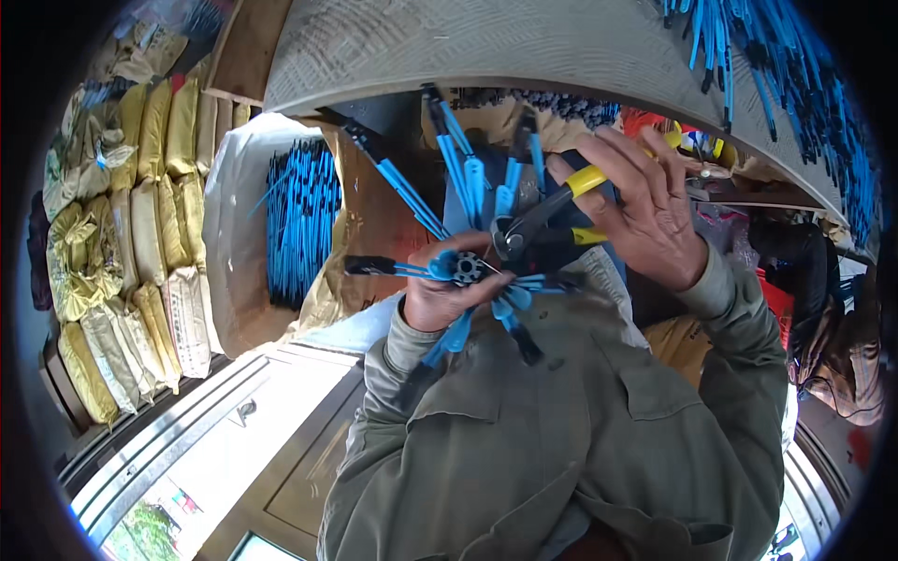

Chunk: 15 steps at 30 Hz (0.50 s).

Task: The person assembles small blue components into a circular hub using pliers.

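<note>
Left hand: a small black hub is being gripped between thumb and fingers, close in front of the chest; the hand is being kept clamped on it.
Hub assembly: blue ribs with black tips are being held fanned out from the hub like spokes, some pointing up toward the table, others hanging down over the jacket.
Right hand: the yellow-handled pliers are being squeezed, with the fingers wrapped around both handles; the hand is closed on the tool.
Pliers' nose: it is being pressed against the hub's upper right edge, just beside the left thumb; whether wire or a rib end is being pinched cannot be told.
Hands: they are being held close together, joined through tool and hub.
Step in hand: judged from the grip, a rib joint at the hub is being fastened or tightened.
Next move calls for: a steady hold on the hub while the pliers are being turned or shifted to a neighbouring rib, with the nose being kept off the thumb.
Supply: more blue ribs are being stored in a white sack to the left and piled on the grey table above.
Background: yellow sacks are being kept stacked far left.
</note>
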Motion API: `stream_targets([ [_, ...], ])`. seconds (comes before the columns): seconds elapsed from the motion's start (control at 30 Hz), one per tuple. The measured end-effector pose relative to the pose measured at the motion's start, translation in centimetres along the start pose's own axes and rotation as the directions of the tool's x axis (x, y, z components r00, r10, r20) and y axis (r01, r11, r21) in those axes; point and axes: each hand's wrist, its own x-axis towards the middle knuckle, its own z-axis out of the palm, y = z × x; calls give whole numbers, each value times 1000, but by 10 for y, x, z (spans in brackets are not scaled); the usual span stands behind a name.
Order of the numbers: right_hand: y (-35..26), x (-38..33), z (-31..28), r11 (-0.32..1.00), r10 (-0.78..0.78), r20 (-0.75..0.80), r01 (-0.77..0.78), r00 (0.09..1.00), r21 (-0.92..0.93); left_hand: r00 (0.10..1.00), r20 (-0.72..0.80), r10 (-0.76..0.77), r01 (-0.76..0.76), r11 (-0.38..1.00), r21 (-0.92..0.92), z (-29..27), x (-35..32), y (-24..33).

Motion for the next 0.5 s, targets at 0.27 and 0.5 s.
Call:
stream_targets([
  [0.27, -18, -5, 25, 969, -150, -283, 85, 947, -230, 997, 74, 33, -44, 988, 148, 3, 0, 25],
  [0.5, -56, -29, 42, 991, 125, -234, -133, 964, -16, 1000, -29, 0, 4, 992, 126, 6, -4, 21],
])
